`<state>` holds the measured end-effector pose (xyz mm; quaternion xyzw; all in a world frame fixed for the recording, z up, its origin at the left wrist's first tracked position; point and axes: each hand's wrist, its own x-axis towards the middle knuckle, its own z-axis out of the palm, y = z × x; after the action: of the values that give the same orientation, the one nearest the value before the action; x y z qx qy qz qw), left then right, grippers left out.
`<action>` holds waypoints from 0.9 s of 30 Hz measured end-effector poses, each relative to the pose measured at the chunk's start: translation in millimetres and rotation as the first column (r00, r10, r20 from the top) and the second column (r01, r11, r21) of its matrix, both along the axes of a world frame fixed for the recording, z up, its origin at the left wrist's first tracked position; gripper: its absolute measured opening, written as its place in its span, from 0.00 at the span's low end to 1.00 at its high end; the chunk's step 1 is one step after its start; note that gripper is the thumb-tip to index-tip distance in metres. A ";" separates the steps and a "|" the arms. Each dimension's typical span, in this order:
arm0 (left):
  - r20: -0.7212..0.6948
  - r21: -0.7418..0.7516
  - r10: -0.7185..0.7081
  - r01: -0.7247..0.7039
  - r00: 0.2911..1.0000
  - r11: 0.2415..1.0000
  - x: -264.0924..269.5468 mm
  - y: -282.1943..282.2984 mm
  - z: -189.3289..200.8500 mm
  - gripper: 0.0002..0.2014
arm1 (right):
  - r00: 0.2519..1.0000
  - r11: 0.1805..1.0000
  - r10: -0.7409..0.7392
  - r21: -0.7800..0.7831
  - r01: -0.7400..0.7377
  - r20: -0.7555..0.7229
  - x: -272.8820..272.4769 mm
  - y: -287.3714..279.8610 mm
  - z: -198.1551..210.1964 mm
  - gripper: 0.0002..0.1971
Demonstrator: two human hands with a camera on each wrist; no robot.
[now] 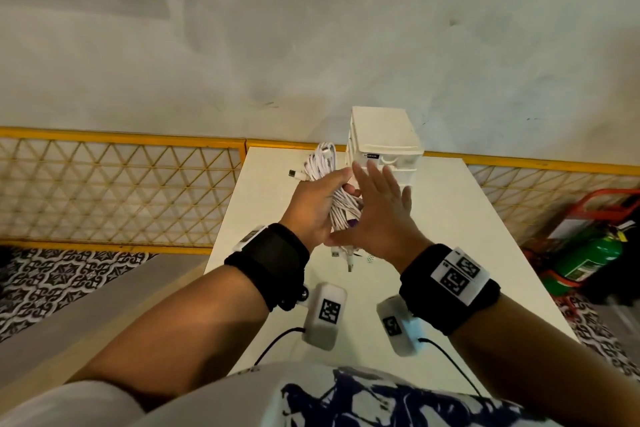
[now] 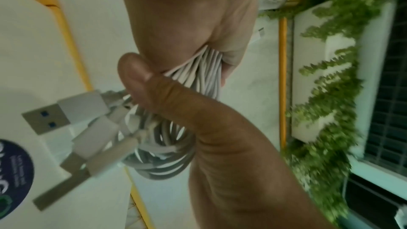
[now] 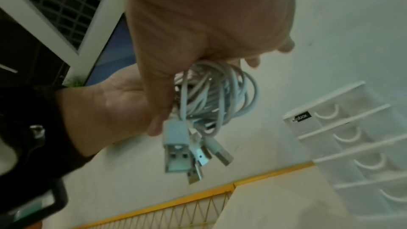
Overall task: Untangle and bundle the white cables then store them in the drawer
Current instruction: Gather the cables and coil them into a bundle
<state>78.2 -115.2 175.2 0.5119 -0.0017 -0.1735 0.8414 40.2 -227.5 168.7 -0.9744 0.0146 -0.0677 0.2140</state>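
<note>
My left hand (image 1: 322,204) grips a coiled bundle of white cables (image 1: 341,210) above the white table (image 1: 467,236). The left wrist view shows thumb and fingers wrapped round the cable bundle (image 2: 198,70), with USB plugs (image 2: 66,117) sticking out. Loose plugs (image 1: 348,258) dangle below the hands. My right hand (image 1: 379,208) is flat with straight, spread fingers, and its thumb lies against the bundle (image 3: 211,93). A white drawer unit (image 1: 384,139) stands just beyond the hands. Its several drawers (image 3: 352,145) are all pushed in.
A yellow lattice railing (image 1: 121,184) runs behind the table and to its left. A green fire extinguisher (image 1: 588,256) in a red stand sits on the floor at right. A grey wall rises behind.
</note>
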 end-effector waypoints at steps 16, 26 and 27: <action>0.067 0.056 0.273 -0.276 0.960 0.959 -2.2 -69.7 -28.1 0.35 | 0.965 0.991 -0.062 0.096 0.089 -0.255 -5.8 -46.5 -11.9 0.12; -0.239 0.199 0.031 0.018 0.970 0.980 29.4 -91.5 -50.5 0.22 | 1.000 0.894 -0.010 -0.448 0.003 -0.014 -16.8 -76.8 -31.9 0.15; -0.268 0.178 0.001 0.048 0.963 0.983 31.3 -94.6 -53.8 0.19 | 1.000 0.888 -0.002 -0.461 -0.005 -0.014 -16.9 -80.3 -34.3 0.14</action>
<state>109.5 -209.8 121.4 0.5587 0.1215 -0.2503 0.7813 23.3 -307.7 134.4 -0.9978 -0.0011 -0.0622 -0.0232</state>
